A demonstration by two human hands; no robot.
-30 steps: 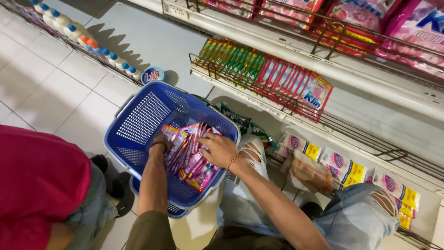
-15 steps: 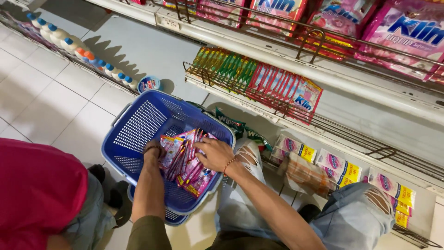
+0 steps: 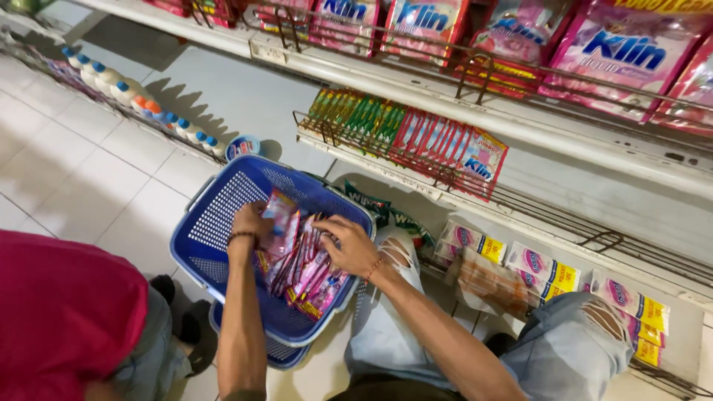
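Pink sachets [image 3: 304,267] heaped inside a blue basket [image 3: 215,223] on the floor, near the low shelf. Left hand [image 3: 251,221] grip pinching one sachet; right hand [image 3: 349,245] grip spread, resting on the heap.

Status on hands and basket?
Left hand grips pink sachets. Right hand on sachet pile in blue basket. Nothing blocking.

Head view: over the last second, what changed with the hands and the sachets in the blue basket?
The left hand has lifted a pink sachet up off the pile of sachets; a second ago it lay flat on the pile. The right hand stays spread on the pile. The blue basket has not moved on the floor.
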